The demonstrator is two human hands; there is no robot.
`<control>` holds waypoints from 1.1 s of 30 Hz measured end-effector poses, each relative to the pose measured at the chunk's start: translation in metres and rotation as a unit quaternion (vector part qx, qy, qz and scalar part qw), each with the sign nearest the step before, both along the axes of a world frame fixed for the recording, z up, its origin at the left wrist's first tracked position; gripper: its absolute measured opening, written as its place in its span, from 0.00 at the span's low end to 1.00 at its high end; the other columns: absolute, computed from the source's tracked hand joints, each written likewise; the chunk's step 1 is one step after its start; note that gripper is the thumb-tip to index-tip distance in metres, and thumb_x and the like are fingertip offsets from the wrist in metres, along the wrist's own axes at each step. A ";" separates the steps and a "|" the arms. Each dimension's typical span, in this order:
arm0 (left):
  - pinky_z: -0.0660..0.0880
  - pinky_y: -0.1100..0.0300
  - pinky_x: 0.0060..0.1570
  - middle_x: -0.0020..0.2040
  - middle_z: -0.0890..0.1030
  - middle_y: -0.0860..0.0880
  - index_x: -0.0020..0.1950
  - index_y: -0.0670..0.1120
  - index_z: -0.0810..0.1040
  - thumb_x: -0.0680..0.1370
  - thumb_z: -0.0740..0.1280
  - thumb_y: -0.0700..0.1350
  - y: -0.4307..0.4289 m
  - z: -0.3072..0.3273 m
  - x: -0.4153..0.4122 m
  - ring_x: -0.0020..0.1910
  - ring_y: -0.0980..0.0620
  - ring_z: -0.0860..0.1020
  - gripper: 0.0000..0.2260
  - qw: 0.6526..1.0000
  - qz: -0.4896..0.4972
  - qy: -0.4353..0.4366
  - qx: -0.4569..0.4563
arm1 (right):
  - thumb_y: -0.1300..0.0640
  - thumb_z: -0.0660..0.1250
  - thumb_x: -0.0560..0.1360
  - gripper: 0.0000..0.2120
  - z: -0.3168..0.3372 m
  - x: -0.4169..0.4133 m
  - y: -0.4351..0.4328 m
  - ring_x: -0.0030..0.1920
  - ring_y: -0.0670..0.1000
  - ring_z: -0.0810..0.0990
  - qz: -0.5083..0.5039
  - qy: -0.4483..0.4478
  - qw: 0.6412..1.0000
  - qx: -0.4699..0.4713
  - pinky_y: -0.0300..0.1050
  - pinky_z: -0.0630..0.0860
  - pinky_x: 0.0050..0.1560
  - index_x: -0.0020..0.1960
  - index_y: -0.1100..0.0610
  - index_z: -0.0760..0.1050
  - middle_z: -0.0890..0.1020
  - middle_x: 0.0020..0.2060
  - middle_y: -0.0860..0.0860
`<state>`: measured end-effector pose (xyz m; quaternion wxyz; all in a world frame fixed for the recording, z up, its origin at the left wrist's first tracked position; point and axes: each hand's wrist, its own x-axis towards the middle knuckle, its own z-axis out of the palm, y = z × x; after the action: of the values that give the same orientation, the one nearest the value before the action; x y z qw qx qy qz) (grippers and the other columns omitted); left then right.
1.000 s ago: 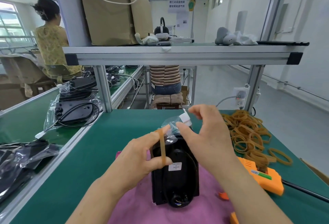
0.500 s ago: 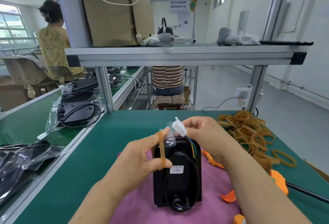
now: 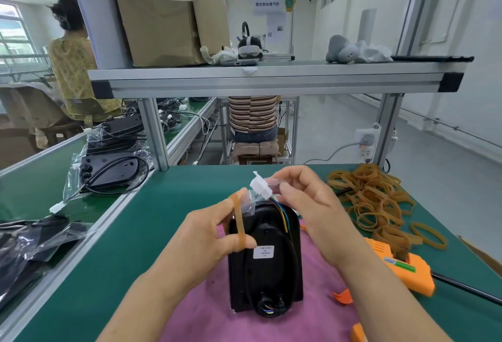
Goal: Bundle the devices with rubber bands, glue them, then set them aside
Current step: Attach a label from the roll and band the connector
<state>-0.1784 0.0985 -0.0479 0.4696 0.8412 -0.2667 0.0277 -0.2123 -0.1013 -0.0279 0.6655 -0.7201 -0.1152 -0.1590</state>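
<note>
Your R hand has pulled white connector + wires clear above device, pinching it. L hand thumb/forefinger stretch rubber band beside it; device stands on pink cloth. Banding prob. next.

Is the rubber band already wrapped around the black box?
No, the rubber band is stretched between the left hand's forefinger and thumb, in front of the black device, not around it.

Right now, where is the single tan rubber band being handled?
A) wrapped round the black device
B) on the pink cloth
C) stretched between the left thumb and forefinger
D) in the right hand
C: the tan rubber band spans thumb and forefinger of the left hand.
</note>
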 end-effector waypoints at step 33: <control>0.71 0.57 0.40 0.38 0.74 0.54 0.38 0.54 0.70 0.66 0.65 0.47 -0.016 0.004 -0.001 0.39 0.53 0.71 0.05 0.998 -0.003 -0.055 0.022 | 0.42 0.64 0.76 0.11 0.017 -0.023 0.064 0.48 0.50 0.73 -0.245 0.016 0.824 -0.511 0.43 0.61 0.41 0.46 0.49 0.76 0.61 0.38 0.46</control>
<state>-0.1792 0.0822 -0.0434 0.4354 0.8480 -0.2948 0.0667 -0.2349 -0.0371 -0.0108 0.1435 -0.9639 0.0109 -0.2240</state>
